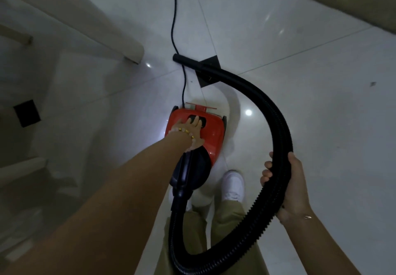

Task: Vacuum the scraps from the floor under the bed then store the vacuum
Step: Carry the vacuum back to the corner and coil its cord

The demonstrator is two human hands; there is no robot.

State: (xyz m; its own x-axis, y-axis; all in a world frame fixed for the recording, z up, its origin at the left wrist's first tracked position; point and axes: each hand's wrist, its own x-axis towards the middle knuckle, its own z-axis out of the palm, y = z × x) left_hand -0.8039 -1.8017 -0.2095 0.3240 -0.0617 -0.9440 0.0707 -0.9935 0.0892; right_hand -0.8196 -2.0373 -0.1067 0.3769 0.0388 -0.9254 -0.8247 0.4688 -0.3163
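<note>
Nearest, right of the vacuum [214,131]: right hand [287,191] wrapped round the looping hose [269,107]. Farther on, left hand [189,130] curled into the vacuum's top handle, body lengthwise away. Beyond the vacuum, nozzle [179,58] and cord [174,28].

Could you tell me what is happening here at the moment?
A person stands on a white tiled floor with a red vacuum. The left hand grips the handle on top of its body, while the right hand holds the black hose, which arcs forward to its nozzle. The power cord trails away across the tiles.
</note>
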